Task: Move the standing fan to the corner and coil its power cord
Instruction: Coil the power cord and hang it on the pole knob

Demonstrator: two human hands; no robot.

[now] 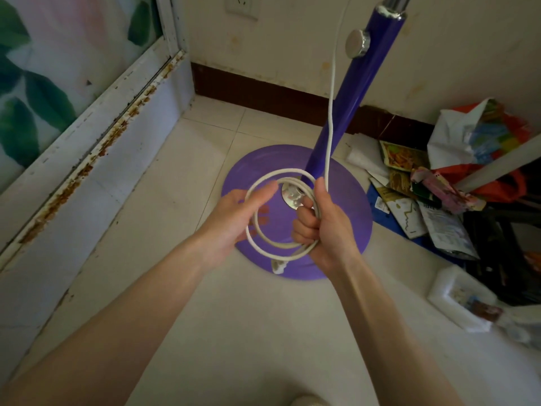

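The standing fan shows a round purple base [345, 200] on the tiled floor and a purple pole [357, 95] with a chrome knob [355, 43], close to the room's corner. Its white power cord [332, 92] runs down along the pole into a coil of loops [265, 244] held over the base. My right hand [325, 224] is closed around the gathered loops on the coil's right side. My left hand [237, 215] reaches through the coil from the left, fingers spread against the loops. The white plug [277, 266] dangles below the coil.
A wall socket [240, 5] sits on the back wall above a dark skirting board [263, 89]. A rusty sliding-door frame [96, 136] runs along the left. Bags, packets and papers [439, 183] are piled on the right, with a white foam box [462, 300] near them.
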